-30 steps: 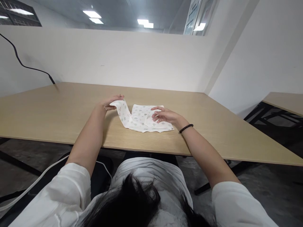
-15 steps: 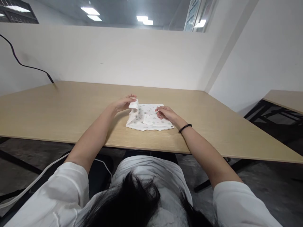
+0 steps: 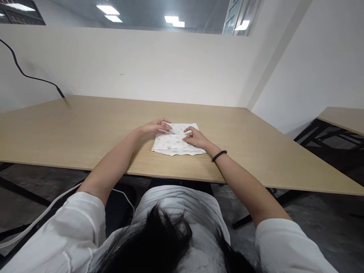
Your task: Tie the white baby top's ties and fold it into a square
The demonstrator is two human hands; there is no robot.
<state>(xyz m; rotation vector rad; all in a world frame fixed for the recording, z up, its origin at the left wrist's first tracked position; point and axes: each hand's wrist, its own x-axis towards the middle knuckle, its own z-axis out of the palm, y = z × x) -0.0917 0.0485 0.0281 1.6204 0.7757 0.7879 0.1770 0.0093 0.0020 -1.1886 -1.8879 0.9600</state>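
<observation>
A white cloth with small printed figures (image 3: pixel 167 142), possibly a small garment, lies folded near the front of the table. One layer is turned over from its left side and lies across the middle, with a wavy lower edge showing beneath. My left hand (image 3: pixel 156 127) is over the cloth's upper left part, its fingers spread and loosely stretched to the right. On the other side, my right hand (image 3: pixel 196 138) rests at the cloth's right half, thumb and forefinger apart near the folded layer. The other fingers of that hand are curled and partly hidden.
The wooden table (image 3: pixel 102 125) reaches back to a white wall (image 3: pixel 159 68). A black cable (image 3: pixel 36 79) hangs down at the left. Another table (image 3: pixel 344 117) stands at the right. A white cable (image 3: pixel 42 214) runs beside my left arm.
The cloth's raised left flap has come down to the right and now lies flat. My left hand has let go of it and moved right; my right hand has shifted slightly left, its fingers apart.
</observation>
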